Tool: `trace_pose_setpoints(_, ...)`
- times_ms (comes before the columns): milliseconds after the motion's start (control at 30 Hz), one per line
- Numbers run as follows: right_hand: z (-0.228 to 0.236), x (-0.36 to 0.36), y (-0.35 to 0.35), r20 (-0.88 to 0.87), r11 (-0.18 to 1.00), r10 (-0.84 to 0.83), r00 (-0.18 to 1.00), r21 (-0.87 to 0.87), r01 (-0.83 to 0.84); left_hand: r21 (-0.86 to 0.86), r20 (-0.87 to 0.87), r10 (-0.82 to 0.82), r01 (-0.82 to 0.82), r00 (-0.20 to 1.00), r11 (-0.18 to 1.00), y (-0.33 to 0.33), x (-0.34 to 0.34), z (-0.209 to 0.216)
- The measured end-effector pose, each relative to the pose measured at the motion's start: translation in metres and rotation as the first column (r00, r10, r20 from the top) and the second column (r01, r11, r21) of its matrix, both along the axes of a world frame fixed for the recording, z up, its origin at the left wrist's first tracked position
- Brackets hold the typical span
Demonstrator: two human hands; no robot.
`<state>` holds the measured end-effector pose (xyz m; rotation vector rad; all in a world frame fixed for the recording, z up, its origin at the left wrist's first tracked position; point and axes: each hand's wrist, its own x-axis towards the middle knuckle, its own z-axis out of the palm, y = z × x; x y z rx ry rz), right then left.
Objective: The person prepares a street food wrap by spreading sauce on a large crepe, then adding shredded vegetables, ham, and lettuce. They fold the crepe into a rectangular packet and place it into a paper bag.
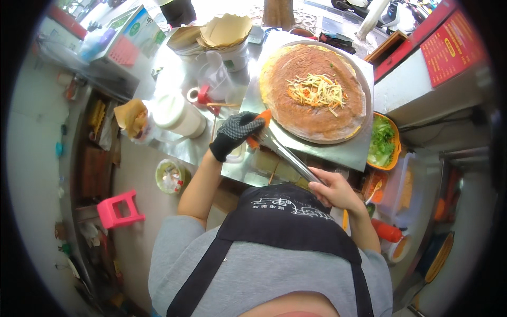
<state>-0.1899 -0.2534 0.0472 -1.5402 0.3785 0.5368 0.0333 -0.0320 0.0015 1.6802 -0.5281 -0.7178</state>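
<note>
My right hand [338, 188] is closed round the handle end of long metal tongs [297, 162]. The far tips of the tongs reach up to my left hand [235, 134], which wears a dark dotted glove. Its fingers are curled, with orange patches showing at their ends; whether these are part of the glove or something held, I cannot tell. To the right of that hand, a large round brown pancake [301, 59] with a yellow edge lies on a round plate. Pale and orange shredded vegetables [318, 92] are heaped on the middle of the pancake.
Right of the metal counter stand an orange basket [397, 143] of lettuce and a clear plastic bin [396, 198]. At left are a white tub [179, 117], paper bags [226, 31] and a clear jug [212, 74]. A pink stool [121, 208] and a waste bin [172, 176] stand below.
</note>
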Motion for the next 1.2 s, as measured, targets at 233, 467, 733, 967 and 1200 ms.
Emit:
trace_pose_setpoints(233,-0.011,0.014,0.029,-0.069,0.991,-0.031,0.997,0.127,0.040,-0.101,-0.067,0.143,-0.149,0.987,0.984,0.016,0.006,-0.023)
trace_pose_setpoints(467,-0.012,0.038,0.057,-0.093,0.990,-0.026,0.995,0.133,0.039,-0.433,0.143,0.419,-0.324,0.897,0.841,0.052,0.030,-0.103)
trace_pose_setpoints(733,-0.053,0.088,0.083,-0.212,0.856,-0.390,0.896,0.275,0.438,-0.518,-0.651,0.172,-0.599,0.739,0.611,0.080,0.033,-0.102)
trace_pose_setpoints(967,-0.053,0.115,0.119,-0.218,0.709,-0.520,0.826,0.428,0.560,-0.517,-0.686,0.158,-0.629,0.710,0.580,0.070,0.036,-0.096)
trace_pose_setpoints(1200,-0.039,0.118,0.119,-0.255,0.591,-0.573,0.779,0.529,0.609,-0.427,-0.494,0.319,-0.545,0.809,0.721,0.049,0.050,-0.089)
